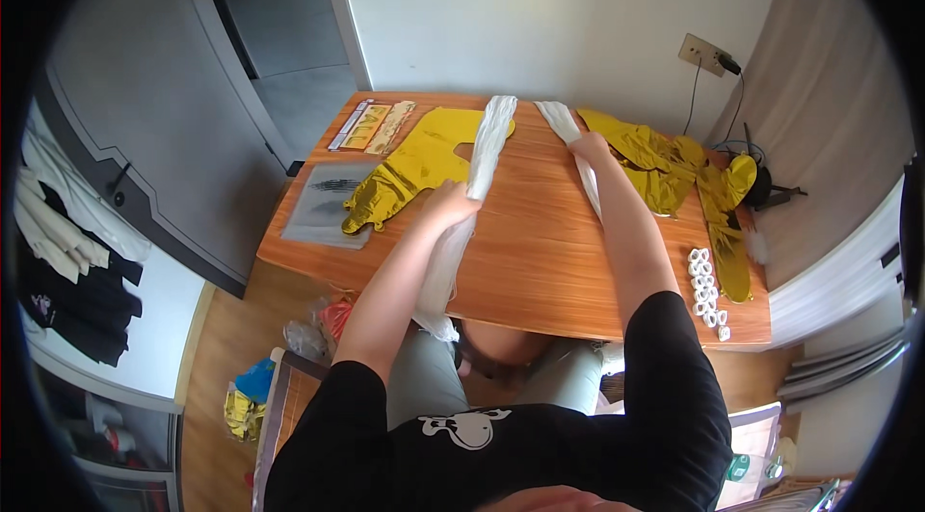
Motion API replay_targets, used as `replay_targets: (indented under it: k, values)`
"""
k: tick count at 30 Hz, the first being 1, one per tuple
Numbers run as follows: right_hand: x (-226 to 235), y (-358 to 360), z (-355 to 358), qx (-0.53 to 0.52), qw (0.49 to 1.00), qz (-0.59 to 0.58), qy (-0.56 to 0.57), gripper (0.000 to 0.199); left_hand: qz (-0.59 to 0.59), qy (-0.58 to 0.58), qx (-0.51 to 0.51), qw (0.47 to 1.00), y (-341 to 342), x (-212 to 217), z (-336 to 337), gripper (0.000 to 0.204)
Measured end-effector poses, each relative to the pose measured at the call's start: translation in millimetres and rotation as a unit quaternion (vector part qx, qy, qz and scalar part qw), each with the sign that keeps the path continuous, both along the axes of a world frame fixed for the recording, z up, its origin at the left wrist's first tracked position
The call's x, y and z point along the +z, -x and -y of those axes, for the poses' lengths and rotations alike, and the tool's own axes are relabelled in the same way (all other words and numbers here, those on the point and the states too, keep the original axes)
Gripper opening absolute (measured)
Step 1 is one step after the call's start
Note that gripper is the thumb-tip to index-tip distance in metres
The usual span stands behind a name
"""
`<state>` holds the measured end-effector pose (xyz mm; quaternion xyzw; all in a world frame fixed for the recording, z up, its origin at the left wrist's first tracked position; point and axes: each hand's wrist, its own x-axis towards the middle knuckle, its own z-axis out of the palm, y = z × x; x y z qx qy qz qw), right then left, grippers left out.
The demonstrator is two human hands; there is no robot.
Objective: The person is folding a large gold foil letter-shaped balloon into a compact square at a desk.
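My left hand (455,203) is closed round a long white bundle of thin strands (493,141). It runs from the table's far edge down over the near edge, beside my left forearm. My right hand (590,149) grips a second white bundle (554,114), whose far end lies near the back of the table. Its lower part passes beside my right forearm and is partly hidden. Left of the first bundle lies a flat gold foil balloon (424,154), uninflated. More crumpled gold foil balloons (660,165) are spread to the right of my right hand.
On the wooden table (525,252), a clear plastic sheet (318,199) and a printed packet (371,126) lie at left. Several small white rolls (702,281) stand in rows at right. Cables and a black device (761,186) sit beyond the right edge. Bags (252,382) lie on the floor.
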<state>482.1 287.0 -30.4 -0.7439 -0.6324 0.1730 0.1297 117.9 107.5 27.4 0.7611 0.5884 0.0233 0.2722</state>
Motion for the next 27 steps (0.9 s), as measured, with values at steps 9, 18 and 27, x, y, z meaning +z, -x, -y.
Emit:
replay_targets:
  k: [9,18,27]
  values:
    - [140,46,127,0.058,0.677,-0.727,-0.100,0.051,0.791,0.285,-0.035,0.541,98,19,29,0.030]
    - [233,-120,442,0.261,0.711,-0.627,-0.183,0.051,0.419,-0.113,0.086,0.897,310,66,262,0.040]
    - [163,-89,584,0.228,0.869,-0.432,-0.079,0.031,0.479,-0.334,0.261,0.769,453,-133,310,0.022]
